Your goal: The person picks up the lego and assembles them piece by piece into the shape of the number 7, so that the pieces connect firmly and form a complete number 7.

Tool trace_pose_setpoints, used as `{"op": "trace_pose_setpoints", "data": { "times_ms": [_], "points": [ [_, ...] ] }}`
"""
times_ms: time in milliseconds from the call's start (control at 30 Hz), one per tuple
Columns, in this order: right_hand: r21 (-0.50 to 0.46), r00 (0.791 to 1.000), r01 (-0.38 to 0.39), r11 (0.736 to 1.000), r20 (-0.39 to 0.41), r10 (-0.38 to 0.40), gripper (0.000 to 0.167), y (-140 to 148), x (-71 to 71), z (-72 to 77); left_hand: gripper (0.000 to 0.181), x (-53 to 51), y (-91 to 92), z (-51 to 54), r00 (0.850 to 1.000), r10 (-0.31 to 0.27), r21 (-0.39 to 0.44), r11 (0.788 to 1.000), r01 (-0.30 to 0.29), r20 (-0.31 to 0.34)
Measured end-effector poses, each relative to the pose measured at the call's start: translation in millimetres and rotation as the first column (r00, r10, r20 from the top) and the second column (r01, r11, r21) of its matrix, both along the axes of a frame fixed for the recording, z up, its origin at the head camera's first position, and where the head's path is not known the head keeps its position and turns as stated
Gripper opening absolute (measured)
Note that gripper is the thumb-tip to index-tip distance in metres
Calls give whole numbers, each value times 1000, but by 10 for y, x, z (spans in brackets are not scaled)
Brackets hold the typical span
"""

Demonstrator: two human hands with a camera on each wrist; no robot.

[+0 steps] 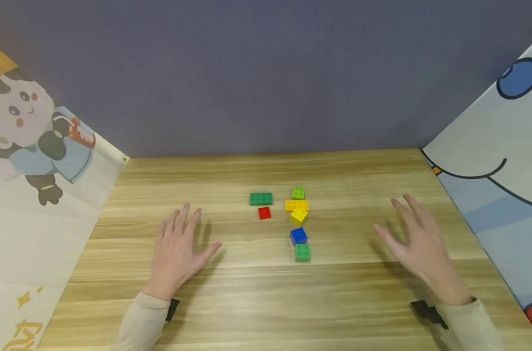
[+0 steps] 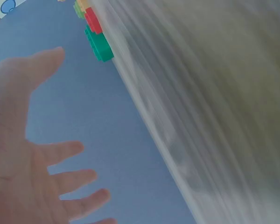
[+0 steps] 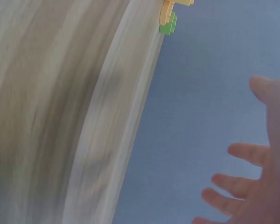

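Several toy building bricks lie in the middle of the table. At the left of the group are a dark green long brick (image 1: 261, 199) and a red brick (image 1: 264, 213). To their right a light green brick (image 1: 298, 193), a yellow-orange long brick (image 1: 296, 205), a yellow brick (image 1: 298, 216), a blue brick (image 1: 298, 236) and a green brick (image 1: 303, 252) form a rough column. My left hand (image 1: 178, 251) is held with fingers spread, left of the bricks. On the far right, my right hand (image 1: 417, 243) has its fingers extended. Neither hand touches a brick.
The wood-grain table (image 1: 230, 307) meets a dark grey-blue panel (image 1: 266, 78) at the back. Printed cartoon panels flank it on the left (image 1: 50, 219) and right (image 1: 476, 146). A dark strap part shows at each wrist.
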State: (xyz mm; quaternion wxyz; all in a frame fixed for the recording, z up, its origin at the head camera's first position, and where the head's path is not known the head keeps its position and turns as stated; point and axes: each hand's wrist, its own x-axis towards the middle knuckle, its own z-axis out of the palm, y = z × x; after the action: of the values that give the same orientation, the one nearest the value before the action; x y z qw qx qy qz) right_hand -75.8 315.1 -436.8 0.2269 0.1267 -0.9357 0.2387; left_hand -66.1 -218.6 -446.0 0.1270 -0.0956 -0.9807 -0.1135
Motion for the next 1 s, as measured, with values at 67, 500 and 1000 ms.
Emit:
{"op": "trace_pose_setpoints", "data": {
  "times_ms": [67, 500, 1000],
  "points": [
    [-31, 1000, 1, 1000, -22, -2, 75, -35, -6, 0, 95, -11, 26, 2, 999, -14, 27, 1000, 14, -30],
    [-193, 990, -92, 977, -121, 69, 55, -275, 4, 13, 74, -34, 237, 84, 998, -51, 198, 978, 59, -45],
    [-282, 988, -113, 953, 72, 138, 49, -542, 88, 50, 63, -84, 429, 52, 994, -109, 261, 960, 102, 13]
  ]
}}
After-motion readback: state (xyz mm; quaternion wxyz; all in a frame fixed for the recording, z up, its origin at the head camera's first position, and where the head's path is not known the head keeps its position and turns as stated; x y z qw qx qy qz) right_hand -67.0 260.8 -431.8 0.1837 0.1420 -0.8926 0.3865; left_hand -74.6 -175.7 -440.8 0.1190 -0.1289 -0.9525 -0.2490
